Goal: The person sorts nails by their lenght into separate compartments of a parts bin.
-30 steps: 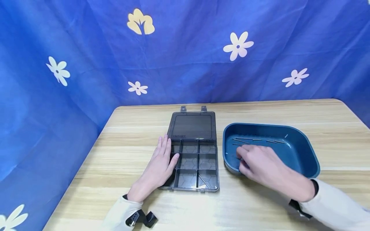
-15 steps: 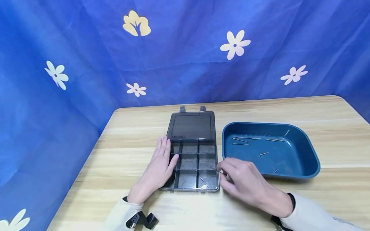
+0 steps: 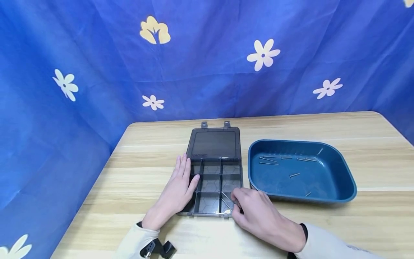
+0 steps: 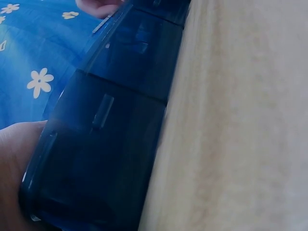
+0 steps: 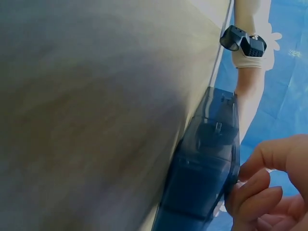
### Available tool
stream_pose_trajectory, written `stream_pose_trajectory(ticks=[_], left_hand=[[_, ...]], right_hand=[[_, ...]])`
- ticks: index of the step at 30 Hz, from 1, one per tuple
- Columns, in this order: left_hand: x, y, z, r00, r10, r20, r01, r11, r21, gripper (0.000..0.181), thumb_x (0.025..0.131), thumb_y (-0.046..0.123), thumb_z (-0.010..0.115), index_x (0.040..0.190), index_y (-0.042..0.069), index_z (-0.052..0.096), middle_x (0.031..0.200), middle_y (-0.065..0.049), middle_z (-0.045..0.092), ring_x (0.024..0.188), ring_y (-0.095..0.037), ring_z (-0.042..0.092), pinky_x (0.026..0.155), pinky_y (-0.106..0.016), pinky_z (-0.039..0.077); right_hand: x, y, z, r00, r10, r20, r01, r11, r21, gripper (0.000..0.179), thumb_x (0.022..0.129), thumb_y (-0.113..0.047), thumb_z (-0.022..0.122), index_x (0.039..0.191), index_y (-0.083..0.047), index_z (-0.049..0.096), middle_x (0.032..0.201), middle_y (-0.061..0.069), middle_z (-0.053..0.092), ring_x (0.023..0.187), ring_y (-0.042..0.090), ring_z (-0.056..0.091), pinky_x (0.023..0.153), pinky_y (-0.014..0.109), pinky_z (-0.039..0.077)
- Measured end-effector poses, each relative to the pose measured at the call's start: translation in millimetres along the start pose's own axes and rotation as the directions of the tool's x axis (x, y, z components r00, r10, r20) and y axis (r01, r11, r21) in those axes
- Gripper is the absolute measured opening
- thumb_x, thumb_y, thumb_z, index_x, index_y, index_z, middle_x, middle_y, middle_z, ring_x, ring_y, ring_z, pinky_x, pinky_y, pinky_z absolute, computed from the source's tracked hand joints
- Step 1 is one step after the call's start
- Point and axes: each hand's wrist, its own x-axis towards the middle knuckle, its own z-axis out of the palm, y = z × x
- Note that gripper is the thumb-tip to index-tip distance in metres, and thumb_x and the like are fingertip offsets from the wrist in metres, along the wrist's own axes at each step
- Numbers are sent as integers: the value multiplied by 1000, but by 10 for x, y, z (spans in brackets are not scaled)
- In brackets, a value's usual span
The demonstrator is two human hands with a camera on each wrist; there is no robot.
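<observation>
A dark see-through compartment box [image 3: 211,183] lies with its lid [image 3: 214,144] folded back. My left hand [image 3: 173,187] rests along its left side with straight fingers, the thumb over the left compartments. Over the front right compartment, my right hand [image 3: 257,216] pinches a thin metal screw [image 3: 227,196], its far part sticking out leftward from the fingertips. Another long screw [image 3: 226,204] lies slanted in that same compartment. In the right wrist view the curled fingers [image 5: 255,192] are right at the box's rim; the left wrist view shows the screw [image 4: 102,24] at the fingertips.
A blue tray [image 3: 350,180] stands right of the box on the wooden table [image 3: 145,144]. Several screws [image 3: 269,164] lie scattered in it, mostly toward its back. A blue curtain with flowers [image 3: 200,72] hangs behind and to the left.
My right hand has come from inside the blue tray leftward to the box's front right compartment, bringing a screw. The left hand has stayed on the box.
</observation>
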Motion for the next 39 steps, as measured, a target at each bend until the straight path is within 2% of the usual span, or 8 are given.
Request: stream_pose_trajectory(ticks=[3, 9, 15, 24, 28, 31, 34, 39], left_hand=[[2, -2, -4, 1000, 2, 3, -2, 1000, 3, 67, 105, 38, 34, 148, -11, 18, 157, -26, 8, 146, -40, 4, 117, -49, 14], [7, -8, 7, 1000, -6, 4, 6, 1000, -6, 67, 105, 38, 34, 148, -11, 17, 158, -26, 7, 146, -40, 3, 117, -49, 14], [3, -18, 22, 1000, -9, -1, 9, 1000, -10, 68, 105, 39, 33, 149, -11, 17, 158, -26, 8, 146, -40, 3, 117, -49, 14], [-2, -6, 22, 1000, -3, -8, 3, 1000, -1, 69, 105, 41, 32, 148, -11, 18, 157, -26, 9, 145, -40, 4, 117, -50, 14], [3, 9, 18, 1000, -1, -5, 1, 1000, 13, 69, 105, 41, 31, 148, -11, 18, 157, -26, 9, 146, -40, 1, 118, -50, 11], [2, 15, 12, 1000, 2, -4, -2, 1000, 29, 68, 105, 39, 31, 148, -11, 18, 157, -27, 9, 146, -38, -5, 118, -51, 7], [3, 10, 2, 1000, 25, -9, -24, 999, 41, 65, 105, 36, 33, 148, -12, 19, 157, -27, 10, 146, -36, -7, 118, -50, 3], [8, 1, 7, 990, 131, -45, -129, 990, 59, 57, 105, 27, 37, 146, -12, 28, 155, -27, 19, 147, -36, 6, 118, -50, 11]], right_hand=[[16, -19, 25, 997, 54, 51, -55, 998, 7, 15, 69, -1, 61, 71, -14, 55, 63, -12, 46, 57, 2, 44, 49, 20, 41], [57, -33, 32, 989, 105, 106, -104, 994, -16, 18, 68, -2, 59, 67, -16, 49, 59, -13, 42, 53, 2, 42, 44, 20, 34], [100, -22, 12, 986, 72, 150, -67, 997, -35, 22, 69, -1, 61, 62, -17, 48, 54, -13, 43, 49, 0, 44, 41, 20, 36], [85, -1, -36, 982, 26, 187, -32, 999, 27, 20, 75, -3, 63, 64, -17, 54, 55, -15, 43, 51, -3, 42, 47, 17, 37], [123, -9, -170, 975, 2, 222, -29, 993, 115, 16, 77, -1, 63, 69, -15, 60, 57, -16, 45, 51, -4, 42, 47, 15, 38], [184, 10, -330, 973, 1, 231, -42, 984, 173, 12, 80, 1, 64, 75, -10, 65, 61, -12, 54, 50, -6, 43, 44, 13, 41], [261, 91, -502, 980, 34, 198, -68, 984, 164, 9, 81, 1, 65, 81, -7, 69, 66, -9, 60, 51, -5, 45, 44, 13, 44], [376, 413, -691, 982, 147, 115, -158, 984, 88, 10, 80, 0, 64, 82, -7, 71, 66, -7, 61, 56, 0, 52, 50, 18, 48]])
